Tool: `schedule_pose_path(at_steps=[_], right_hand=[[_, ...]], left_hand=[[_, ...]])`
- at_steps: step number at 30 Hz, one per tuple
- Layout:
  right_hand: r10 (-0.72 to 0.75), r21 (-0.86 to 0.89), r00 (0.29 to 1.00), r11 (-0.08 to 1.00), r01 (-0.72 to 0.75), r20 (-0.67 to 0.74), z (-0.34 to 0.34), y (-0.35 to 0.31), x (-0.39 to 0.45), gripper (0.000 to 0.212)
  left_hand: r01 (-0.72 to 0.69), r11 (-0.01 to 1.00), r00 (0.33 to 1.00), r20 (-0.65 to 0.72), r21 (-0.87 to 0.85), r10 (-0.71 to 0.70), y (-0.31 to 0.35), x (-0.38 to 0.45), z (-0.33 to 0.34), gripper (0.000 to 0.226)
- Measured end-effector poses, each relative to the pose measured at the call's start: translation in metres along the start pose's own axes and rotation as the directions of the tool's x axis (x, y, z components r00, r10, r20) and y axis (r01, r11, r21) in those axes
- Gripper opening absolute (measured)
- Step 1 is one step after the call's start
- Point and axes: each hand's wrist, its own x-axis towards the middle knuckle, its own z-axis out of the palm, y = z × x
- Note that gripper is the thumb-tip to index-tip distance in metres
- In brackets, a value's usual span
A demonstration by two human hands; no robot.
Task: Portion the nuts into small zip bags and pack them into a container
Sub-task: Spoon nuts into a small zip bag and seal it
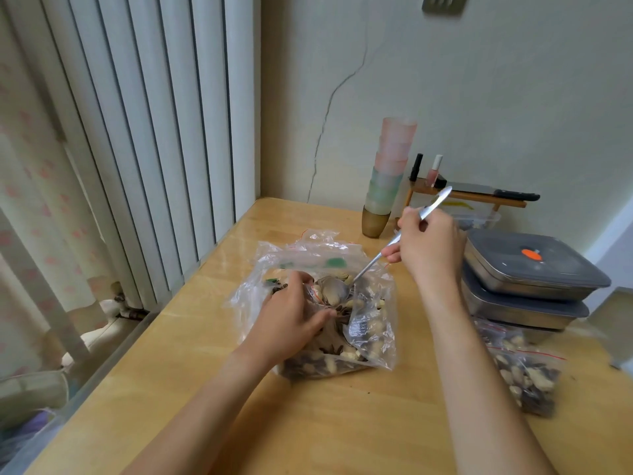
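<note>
A large clear plastic bag (371, 323) of peanuts and dark seeds lies open on the wooden table (212, 337). My left hand (291, 317) reaches into it and pinches a small zip bag (313, 293) open at the mouth. My right hand (428, 248) grips the handle of a metal spoon (376, 258), whose bowl, loaded with nuts, sits at the small bag's opening. A filled small zip bag (527, 382) with a red seal line lies to the right, beside my right forearm.
Two stacked steel containers with grey lids (534, 269) stand at the right. A stack of coloured plastic cups (387, 186) stands by the wall, next to a small wooden rack (472, 197) holding bottles and a knife. The table's left edge borders a radiator and curtain.
</note>
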Motion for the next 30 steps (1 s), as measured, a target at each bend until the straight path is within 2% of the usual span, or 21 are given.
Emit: schedule_pose_path(at_steps=[5, 9, 15, 22, 27, 30], right_hand=[[-0.257, -0.032, 0.966, 0.966, 0.256, -0.012, 0.002, -0.017, -0.011, 0.033], [-0.376, -0.086, 0.926, 0.924, 0.373, -0.021, 0.000, -0.029, -0.017, 0.033], [-0.393, -0.059, 0.918, 0.919, 0.390, -0.057, 0.000, -0.033, -0.021, 0.030], [-0.441, -0.060, 0.894, 0.897, 0.437, -0.077, 0.007, -0.031, -0.022, 0.030], [-0.500, -0.080, 0.862, 0.865, 0.495, -0.080, 0.010, -0.031, -0.022, 0.031], [-0.535, -0.047, 0.842, 0.845, 0.533, -0.066, 0.011, -0.035, -0.026, 0.030]], left_hand=[[0.093, 0.995, 0.996, 0.018, -0.042, -0.093, -0.001, 0.003, 0.004, 0.068], [0.155, 0.974, 0.988, 0.040, -0.162, -0.150, 0.003, 0.003, 0.002, 0.067], [0.231, 0.916, 0.973, 0.070, -0.330, -0.220, 0.009, 0.002, -0.003, 0.068], [0.236, 0.925, 0.969, 0.003, -0.297, -0.246, 0.010, 0.003, -0.004, 0.071], [0.260, 0.882, 0.962, 0.027, -0.394, -0.272, 0.017, 0.002, -0.006, 0.065], [0.251, 0.879, 0.963, 0.009, -0.406, -0.271, 0.016, 0.002, -0.005, 0.070]])
